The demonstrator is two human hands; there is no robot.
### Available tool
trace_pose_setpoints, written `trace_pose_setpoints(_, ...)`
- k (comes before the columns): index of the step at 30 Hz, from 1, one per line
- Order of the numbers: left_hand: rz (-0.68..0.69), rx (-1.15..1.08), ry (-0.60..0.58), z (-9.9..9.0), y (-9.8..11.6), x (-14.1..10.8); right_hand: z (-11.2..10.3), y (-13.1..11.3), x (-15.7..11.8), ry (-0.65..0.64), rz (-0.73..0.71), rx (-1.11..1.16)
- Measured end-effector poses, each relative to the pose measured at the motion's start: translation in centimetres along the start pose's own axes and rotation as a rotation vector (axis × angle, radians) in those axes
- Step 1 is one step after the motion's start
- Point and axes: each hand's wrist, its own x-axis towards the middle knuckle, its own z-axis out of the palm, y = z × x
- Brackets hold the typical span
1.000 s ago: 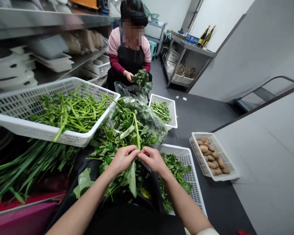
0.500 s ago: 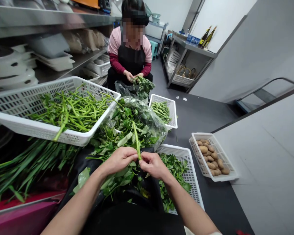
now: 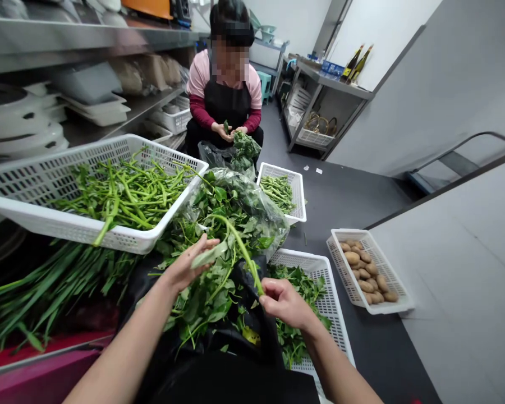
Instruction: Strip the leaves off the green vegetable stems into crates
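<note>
My right hand (image 3: 287, 303) pinches the lower end of a thick green water spinach stem (image 3: 243, 247), which arcs up and to the left. My left hand (image 3: 187, 268) is open, its fingers stretched out beside a pale leaf (image 3: 209, 256); whether they touch it I cannot tell. Below both hands, leafy greens (image 3: 219, 292) lie over black plastic (image 3: 261, 325). More leaves spill from a clear plastic bag (image 3: 269, 207) just ahead. Picked stems (image 3: 138, 191) fill part of a large white basket (image 3: 168, 224) at the left.
A co-worker (image 3: 227, 95) sits opposite, handling dark leaves. Leaves fill a white basket (image 3: 334, 292) on my right. Farther off are a small basket of green stems (image 3: 278, 193) and a basket of potatoes (image 3: 364, 269). Long green leaves (image 3: 59, 286) lie at left, under steel shelving (image 3: 84, 45).
My left hand has let go of the stem, opened and moved left. My right hand has shifted right and slightly down with the stem, which now leans more.
</note>
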Motion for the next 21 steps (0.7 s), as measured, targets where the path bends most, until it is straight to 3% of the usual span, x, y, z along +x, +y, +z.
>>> trace_pose_setpoints(3, -0.020, -0.095, -0.321, 2.4, -1.0, 0.0, 0.2, -0.3, 0.0, -0.025, 0.005, -0.070)
trace_pose_setpoints(6, 0.036, 0.187, -0.462, 2.4, -0.1, 0.0, -0.2, -0.1, -0.5, -0.047, 0.025, -0.070)
trace_pose_setpoints(7, 0.063, 0.280, -0.443, 1.9, 0.4, 0.1, -0.5, 0.2, -0.7, -0.066, 0.041, -0.037)
trace_pose_setpoints(9, 0.120, 0.346, -0.279, 0.3, 1.2, 0.6, -1.2, 0.8, -1.4, -0.125, 0.072, 0.083)
trace_pose_setpoints(11, 0.142, 0.284, -0.041, -1.3, 1.4, 1.2, -1.7, 1.6, -2.0, -0.174, 0.092, 0.250)
trace_pose_setpoints(13, 0.112, 0.248, 0.045, -2.3, 1.0, 1.6, -1.8, 2.2, -2.4, -0.180, 0.106, 0.388)
trace_pose_setpoints(16, 0.111, 0.330, 0.020, -1.9, -0.3, 1.2, -1.3, 2.6, -2.4, -0.139, 0.131, 0.530)
trace_pose_setpoints(19, 0.219, 0.339, 0.254, -0.4, -1.7, 0.3, -0.6, 2.5, -1.9, -0.107, 0.131, 0.671)
trace_pose_setpoints(21, 0.196, 0.312, 0.282, 0.6, -2.4, 0.0, -0.2, 2.3, -1.7, -0.102, 0.129, 0.737)
